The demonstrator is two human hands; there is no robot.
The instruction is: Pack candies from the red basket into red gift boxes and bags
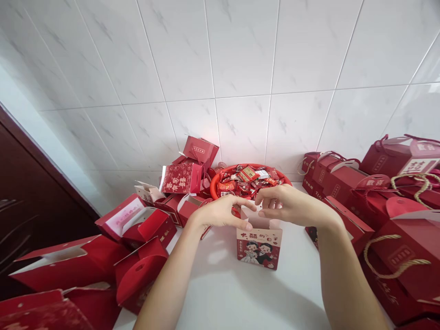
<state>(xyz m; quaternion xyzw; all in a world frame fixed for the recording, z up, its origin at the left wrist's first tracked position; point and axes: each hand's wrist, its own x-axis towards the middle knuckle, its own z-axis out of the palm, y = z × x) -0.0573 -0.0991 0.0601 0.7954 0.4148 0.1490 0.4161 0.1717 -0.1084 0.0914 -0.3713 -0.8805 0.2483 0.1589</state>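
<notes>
A small red and cream gift box (258,251), printed with a cartoon bride and groom, stands upright on the white table with its top open. My left hand (223,211) is at the box's left side, thumb and fingers spread, the thumb by the front rim. Over the back right of the box hovers my right hand (287,204), its fingers bent and apart from the thumb. Neither hand visibly holds anything. My hands partly hide the box's opening, and I cannot tell whether the left thumb touches the rim.
Behind the box, a red basin (213,189) holds many wrapped candies (243,187). Open red boxes (137,220) crowd the left side. Closed red boxes (405,247) with rope handles pile up at the right. A tiled wall (240,123) rises behind the white table (223,293).
</notes>
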